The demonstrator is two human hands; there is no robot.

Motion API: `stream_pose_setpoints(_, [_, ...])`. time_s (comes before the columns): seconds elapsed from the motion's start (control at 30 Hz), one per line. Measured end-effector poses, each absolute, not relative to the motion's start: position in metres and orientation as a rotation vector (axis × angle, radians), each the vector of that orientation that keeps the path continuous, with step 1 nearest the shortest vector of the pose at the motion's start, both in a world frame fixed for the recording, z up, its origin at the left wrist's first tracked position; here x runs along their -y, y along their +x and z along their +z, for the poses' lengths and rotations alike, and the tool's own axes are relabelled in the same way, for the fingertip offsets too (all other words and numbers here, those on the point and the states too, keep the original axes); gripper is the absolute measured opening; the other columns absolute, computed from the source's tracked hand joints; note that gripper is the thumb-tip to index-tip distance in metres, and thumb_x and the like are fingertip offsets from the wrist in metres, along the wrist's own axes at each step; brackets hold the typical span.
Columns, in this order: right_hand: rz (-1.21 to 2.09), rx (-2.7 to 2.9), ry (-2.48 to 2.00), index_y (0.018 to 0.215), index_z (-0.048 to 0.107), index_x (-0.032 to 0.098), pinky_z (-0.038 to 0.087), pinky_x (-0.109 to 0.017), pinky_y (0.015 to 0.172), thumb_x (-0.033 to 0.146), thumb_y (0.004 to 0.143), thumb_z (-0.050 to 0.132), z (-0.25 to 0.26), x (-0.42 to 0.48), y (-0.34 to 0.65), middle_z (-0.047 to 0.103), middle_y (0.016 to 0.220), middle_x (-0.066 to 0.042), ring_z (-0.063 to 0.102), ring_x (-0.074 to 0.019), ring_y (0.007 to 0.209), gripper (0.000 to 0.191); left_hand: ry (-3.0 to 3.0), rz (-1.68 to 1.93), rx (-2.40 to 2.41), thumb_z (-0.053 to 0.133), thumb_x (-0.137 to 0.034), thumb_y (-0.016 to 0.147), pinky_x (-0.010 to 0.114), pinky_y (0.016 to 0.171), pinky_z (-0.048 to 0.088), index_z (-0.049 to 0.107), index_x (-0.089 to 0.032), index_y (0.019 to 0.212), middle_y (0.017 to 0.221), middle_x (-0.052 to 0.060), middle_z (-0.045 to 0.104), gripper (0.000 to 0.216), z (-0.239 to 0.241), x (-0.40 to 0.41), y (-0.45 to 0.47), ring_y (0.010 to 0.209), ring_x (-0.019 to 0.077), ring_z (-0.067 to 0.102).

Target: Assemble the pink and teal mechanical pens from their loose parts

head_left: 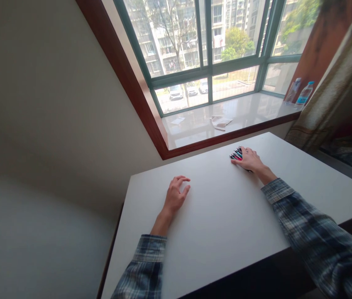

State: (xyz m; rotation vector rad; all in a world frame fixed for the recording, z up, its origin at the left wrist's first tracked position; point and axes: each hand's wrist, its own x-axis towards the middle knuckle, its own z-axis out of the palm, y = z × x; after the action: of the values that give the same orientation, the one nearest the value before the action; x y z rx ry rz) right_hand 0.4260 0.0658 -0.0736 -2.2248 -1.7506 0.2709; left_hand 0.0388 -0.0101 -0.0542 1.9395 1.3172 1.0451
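Note:
On the white table (pixel 216 216), toward its far edge, lies a bundle of pens (pixel 236 154) in dark, red and light blue colours. My right hand (pixel 250 159) is over the bundle, its fingers and thumb wrapped around the pens; part of the bundle is hidden under the palm. My left hand (pixel 176 194) rests on the left part of the table with nothing in it. Its thumb and fingers are curved and apart.
Behind the table runs a window sill (pixel 191 128) with a crumpled paper-like piece (pixel 221 122) on it. Two plastic bottles, one with a blue label (pixel 303 96), stand at its right end. A curtain (pixel 325 91) hangs at the right, and a wall (pixel 54 124) is on the left.

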Motion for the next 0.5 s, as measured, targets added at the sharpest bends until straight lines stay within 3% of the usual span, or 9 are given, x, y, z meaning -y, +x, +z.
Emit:
stream_pose_setpoints(0.17, [0.172,1.727,-2.161,0.154,0.040,0.015,0.042,-0.047,0.104,0.061,0.080,0.073,-0.065,-0.064,0.424,0.049,0.147,-0.022,0.048,-0.0407,0.131,0.094,1.893,1.061,-1.313,0.073,-0.029,0.085,0.047,0.107,0.046,0.078,-0.030,0.104,0.123,0.008,0.064,0.019,-0.056,0.010,0.039,0.120,0.0308,0.059])
stream_pose_setpoints(0.23, [0.052,1.737,-2.076,0.143,0.054,0.017,0.044,-0.044,0.102,0.049,0.079,0.078,-0.058,-0.063,0.422,0.056,0.141,-0.019,0.050,-0.0378,0.127,0.075,1.923,1.049,-1.332,0.070,-0.030,0.087,0.046,0.105,0.047,0.078,-0.030,0.105,0.123,0.008,0.065,0.019,-0.056,0.010,0.040,0.119,0.0304,0.059])
stream_pose_setpoints(0.3, [0.011,1.791,-1.997,0.121,0.069,0.022,0.046,-0.041,0.097,0.038,0.082,0.076,-0.052,-0.063,0.420,0.067,0.125,-0.013,0.056,-0.0335,0.118,0.043,1.931,1.052,-1.347,0.069,-0.030,0.087,0.046,0.104,0.047,0.078,-0.030,0.104,0.122,0.008,0.066,0.019,-0.057,0.009,0.040,0.118,0.0305,0.060])
stream_pose_setpoints(0.37, [0.107,1.838,-1.973,0.103,0.075,0.024,0.048,-0.038,0.091,0.032,0.085,0.073,-0.049,-0.062,0.417,0.074,0.106,-0.008,0.062,-0.0290,0.104,0.020,1.928,1.057,-1.367,0.071,-0.029,0.085,0.046,0.102,0.048,0.078,-0.030,0.103,0.120,0.008,0.067,0.019,-0.057,0.009,0.040,0.114,0.0304,0.061])
stream_pose_setpoints(0.5, [0.271,1.820,-1.981,0.100,0.077,0.025,0.049,-0.033,0.080,0.019,0.080,0.075,-0.050,-0.061,0.413,0.078,0.095,-0.004,0.068,-0.0238,0.087,0.020,1.976,0.965,-1.484,0.068,-0.028,0.086,0.043,0.098,0.049,0.077,-0.030,0.105,0.118,0.005,0.071,0.021,-0.057,0.003,0.041,0.109,0.0281,0.063])
